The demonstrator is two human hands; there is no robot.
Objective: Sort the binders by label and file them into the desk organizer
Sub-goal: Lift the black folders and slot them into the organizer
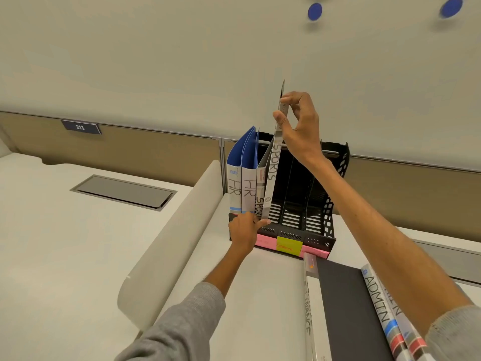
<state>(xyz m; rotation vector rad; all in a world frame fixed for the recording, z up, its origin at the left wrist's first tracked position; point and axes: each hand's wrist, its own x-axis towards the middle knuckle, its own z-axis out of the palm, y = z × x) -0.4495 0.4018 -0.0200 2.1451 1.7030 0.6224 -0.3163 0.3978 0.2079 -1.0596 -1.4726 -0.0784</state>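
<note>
Pinching the top of a sports binder [273, 173] with the right hand [299, 123], thumb and fingers [291, 96] squeezed on the spine up near 12 o'clock. The binder stands tilted, its foot down in the black organizer [325, 212], second slot from the 9 o'clock end as far as I can tell. The left hand [244, 230] is low at the organizer's front edge, with one finger stretched out and touching the foot of that binder, the rest loosely spread and not gripping anything. Right beside it at 9 o'clock there's another sports binder [260, 194], then two HR binders [234, 188] with blue covers, all upright. The slots toward 3 o'clock are bare. A yellow sticky note [289, 245] and a pink one [264, 242] sit on the front lip. Down at 5 o'clock, flat on the worktop [260, 295], lie a finance binder [309, 308], a black folder [346, 308] and an admin binder [382, 308], partly under the right forearm. A curved divider [166, 243] runs off toward 8 o'clock.
</note>
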